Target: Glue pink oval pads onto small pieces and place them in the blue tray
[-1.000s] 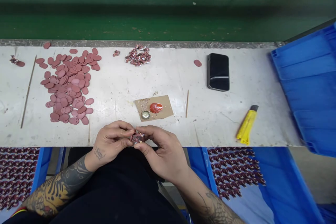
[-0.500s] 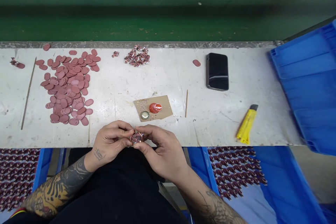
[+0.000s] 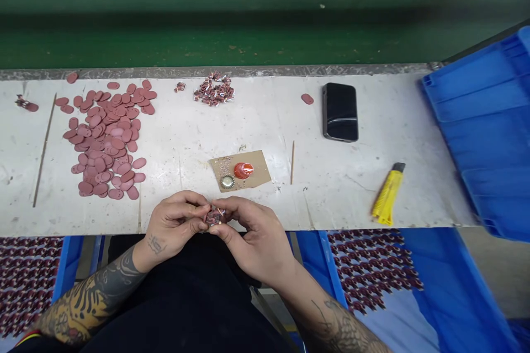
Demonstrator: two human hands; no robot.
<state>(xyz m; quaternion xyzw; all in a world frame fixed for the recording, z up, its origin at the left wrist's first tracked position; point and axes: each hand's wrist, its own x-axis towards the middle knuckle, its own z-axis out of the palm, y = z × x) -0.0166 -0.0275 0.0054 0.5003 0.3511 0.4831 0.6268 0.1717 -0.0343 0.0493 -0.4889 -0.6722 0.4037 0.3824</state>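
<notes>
Both my hands meet at the table's front edge. My left hand [image 3: 174, 220] and my right hand [image 3: 252, 240] pinch a small pinkish-red piece with white bits [image 3: 214, 217] between thumbs and fingers. Its exact shape is partly hidden by my fingers. Just beyond my hands lies a brown card [image 3: 256, 168] dusted with fine beads, holding an orange-red dollop or cap [image 3: 243, 170] and a metal bottle cap [image 3: 227, 181]. Further left spreads a heap of flat pinkish-red oval pieces [image 3: 103, 143], and a small pile of finished-looking pieces [image 3: 214, 91] sits at the back.
The white table [image 3: 314, 204] also holds a black phone [image 3: 340, 112], a yellow utility knife [image 3: 386, 196] and thin wooden sticks [image 3: 292, 162]. A blue crate [image 3: 484, 132] sits at the right end. Blue bins [image 3: 372, 270] of packed pieces stand below the table edge.
The table contents shift slightly in view as my head moves. My hands stay together on the small piece, with only slight finger movement.
</notes>
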